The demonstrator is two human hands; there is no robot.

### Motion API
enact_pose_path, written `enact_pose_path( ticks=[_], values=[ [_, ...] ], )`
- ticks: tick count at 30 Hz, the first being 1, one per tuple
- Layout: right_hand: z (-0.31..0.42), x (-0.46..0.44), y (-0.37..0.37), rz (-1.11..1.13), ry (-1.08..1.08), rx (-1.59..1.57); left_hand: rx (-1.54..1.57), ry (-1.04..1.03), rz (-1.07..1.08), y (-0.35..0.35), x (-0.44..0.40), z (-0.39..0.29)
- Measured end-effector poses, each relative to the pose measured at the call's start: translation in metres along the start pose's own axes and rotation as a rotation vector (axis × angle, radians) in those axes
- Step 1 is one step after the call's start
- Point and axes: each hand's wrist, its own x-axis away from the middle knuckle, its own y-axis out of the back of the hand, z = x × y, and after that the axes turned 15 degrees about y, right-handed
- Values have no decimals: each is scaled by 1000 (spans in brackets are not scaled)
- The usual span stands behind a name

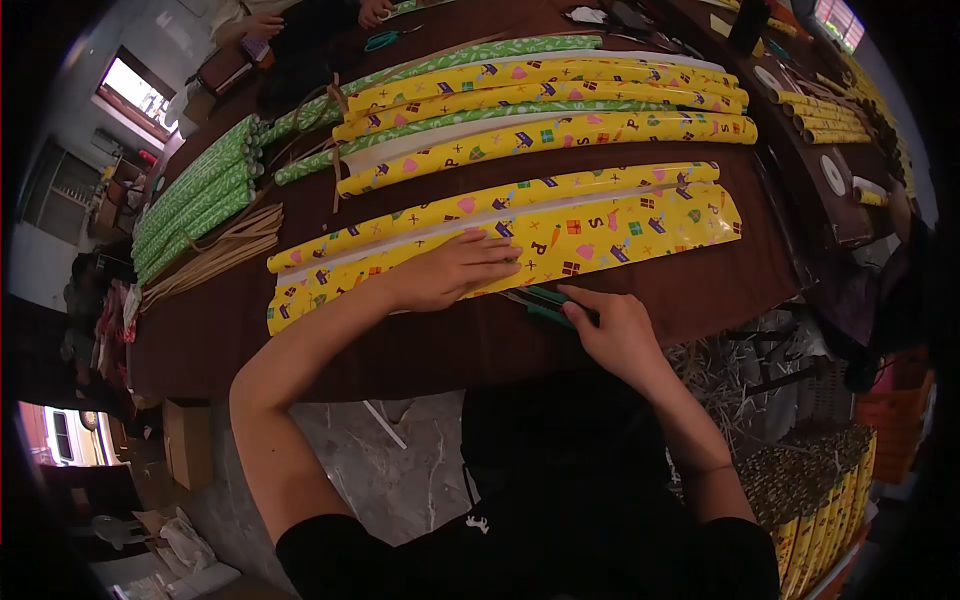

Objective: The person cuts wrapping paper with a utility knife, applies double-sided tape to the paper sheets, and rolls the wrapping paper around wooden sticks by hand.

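A sheet of yellow patterned wrapping paper lies partly unrolled across the brown-covered table in front of me. Its far side stays rolled into a tube, with a pale strip along the fold. My left hand rests flat on the sheet, fingers stretched to the right. In my right hand is a pair of scissors with green handles, pointing left at the sheet's near edge. Part of the blades is hard to see, and I cannot tell whether they touch the paper.
Behind the sheet lie several yellow rolls and green rolls. More green rolls are stacked at left beside brown paper strips. Another person's hand shows at the far edge. A crate of yellow rolls stands lower right.
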Motion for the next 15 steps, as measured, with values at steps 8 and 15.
enact_pose_path(
  ticks=[8,15],
  values=[
    [-1,-3,-4,-8,38,33,-40,-26,-52,-8,-3,-5],
    [6,0,-4,8,39,31,-40,-27,-49,-7,-2,-6]
  ],
)
